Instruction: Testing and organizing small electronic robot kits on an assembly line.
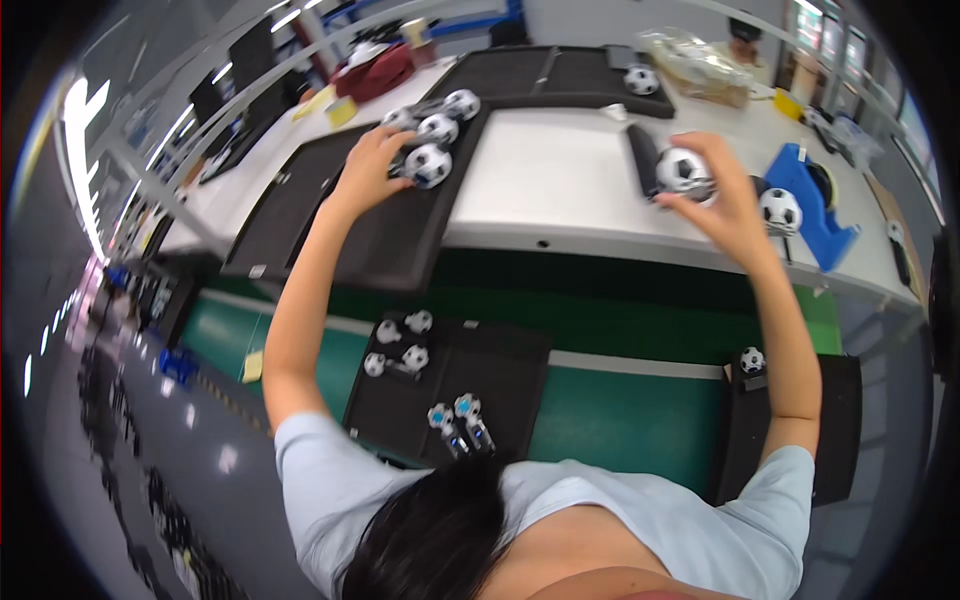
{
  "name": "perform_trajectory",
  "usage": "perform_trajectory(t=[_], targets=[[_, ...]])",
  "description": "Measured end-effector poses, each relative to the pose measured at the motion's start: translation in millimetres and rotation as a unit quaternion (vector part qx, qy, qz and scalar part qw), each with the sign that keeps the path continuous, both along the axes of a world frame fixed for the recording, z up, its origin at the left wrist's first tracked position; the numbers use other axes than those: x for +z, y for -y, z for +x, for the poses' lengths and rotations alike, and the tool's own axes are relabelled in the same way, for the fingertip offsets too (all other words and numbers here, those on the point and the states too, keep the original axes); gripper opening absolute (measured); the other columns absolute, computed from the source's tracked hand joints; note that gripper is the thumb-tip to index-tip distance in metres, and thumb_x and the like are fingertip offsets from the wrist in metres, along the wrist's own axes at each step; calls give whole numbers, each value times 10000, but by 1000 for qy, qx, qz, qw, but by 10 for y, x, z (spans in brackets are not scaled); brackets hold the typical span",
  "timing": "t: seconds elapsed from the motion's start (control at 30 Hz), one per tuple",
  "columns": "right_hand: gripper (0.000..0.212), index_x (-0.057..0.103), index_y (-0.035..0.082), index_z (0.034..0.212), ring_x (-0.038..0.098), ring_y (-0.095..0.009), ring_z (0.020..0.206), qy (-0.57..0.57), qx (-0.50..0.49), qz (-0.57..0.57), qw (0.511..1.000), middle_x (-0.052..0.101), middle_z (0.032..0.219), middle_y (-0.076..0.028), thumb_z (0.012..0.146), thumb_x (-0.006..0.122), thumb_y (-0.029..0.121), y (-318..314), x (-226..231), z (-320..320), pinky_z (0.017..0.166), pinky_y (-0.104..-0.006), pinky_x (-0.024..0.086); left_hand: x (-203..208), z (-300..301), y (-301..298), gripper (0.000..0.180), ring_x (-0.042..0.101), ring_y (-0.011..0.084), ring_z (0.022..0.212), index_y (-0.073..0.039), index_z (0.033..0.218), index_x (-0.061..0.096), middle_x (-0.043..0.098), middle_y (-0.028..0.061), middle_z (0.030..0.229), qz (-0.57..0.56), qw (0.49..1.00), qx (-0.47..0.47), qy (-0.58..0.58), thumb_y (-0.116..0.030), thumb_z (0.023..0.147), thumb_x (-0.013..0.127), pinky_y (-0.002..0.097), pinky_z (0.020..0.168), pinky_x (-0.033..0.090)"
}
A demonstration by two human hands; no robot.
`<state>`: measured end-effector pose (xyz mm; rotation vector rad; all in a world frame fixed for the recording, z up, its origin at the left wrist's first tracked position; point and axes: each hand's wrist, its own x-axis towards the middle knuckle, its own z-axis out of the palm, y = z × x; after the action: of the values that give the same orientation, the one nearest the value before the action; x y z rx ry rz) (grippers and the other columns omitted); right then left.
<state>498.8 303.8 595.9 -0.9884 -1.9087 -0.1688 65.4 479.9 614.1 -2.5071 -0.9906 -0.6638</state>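
Observation:
My right hand (722, 195) grips a device with a soccer-ball-patterned round head (683, 170) and a black handle (642, 160), above the white worktable (540, 170). On the left, my left hand (368, 175) has its fingers and thumb closed about a similar soccer-ball device (429, 166) over a black tray (410, 235). More ball heads (438, 130) cluster just beyond it; their lower parts are mostly hidden. Beside my right wrist, another soccer-ball piece (780, 211) rests by a blue holder (815, 205).
A second black tray (510, 75) lies at the back, with one ball device (641, 80) and clear plastic bags (700, 65) beside it. Below the table, a lower black tray (480, 350) carries several ball devices. Another dark tray (790, 430) sits at lower right. Yellow tape (788, 103) lies far right.

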Motion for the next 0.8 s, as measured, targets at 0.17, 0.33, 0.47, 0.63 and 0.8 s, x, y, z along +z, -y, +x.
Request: perform_trajectory(t=[0.17, 0.33, 0.47, 0.63, 0.8], targets=[[564, 556, 52, 1168, 549, -223, 1055, -51, 228, -107, 966, 570, 1115, -106, 692, 822, 197, 220, 67, -441, 916, -330, 427, 122, 1126, 1395, 667, 469, 368, 1180, -21, 1236, 489, 519, 190, 1222, -197, 948, -238, 70, -292, 696, 773, 437, 1030, 348], [504, 551, 50, 1141, 507, -281, 1056, -89, 256, -27, 962, 492, 1154, -149, 731, 803, 201, 575, 56, -823, 904, -360, 424, -115, 1520, 1806, 668, 631, 351, 795, 28, 1099, 532, 645, 143, 862, -165, 966, -199, -27, -445, 690, 769, 435, 718, 494], [541, 551, 75, 1155, 499, -305, 1053, -50, 191, 76, 977, 476, 1173, -180, 701, 822, 192, 669, -21, -828, 892, -375, 430, -358, 1534, 1793, 550, 611, 316, 534, -24, 1050, 597, 599, 101, 599, -141, 958, -232, 88, -461, 734, 706, 385, 486, 461], [618, 498, 85, 1208, 499, -342, 1044, -12, 135, 98, 986, 482, 1155, -189, 684, 809, 187, 772, -41, -782, 874, -403, 451, -383, 1548, 1922, 473, 608, 346, 565, -21, 969, 643, 599, 144, 610, -271, 924, -223, 151, -437, 750, 697, 377, 525, 471], [569, 509, 63, 1225, 492, -367, 1102, 106, -153, 56, 981, 499, 1191, -191, 751, 753, 260, 724, 26, -230, 934, -425, 398, -256, 1360, 1790, 370, 655, 206, 608, 27, 1015, 528, 657, 151, 743, -569, 687, -132, 432, -333, 936, 555, 291, 552, 541]])
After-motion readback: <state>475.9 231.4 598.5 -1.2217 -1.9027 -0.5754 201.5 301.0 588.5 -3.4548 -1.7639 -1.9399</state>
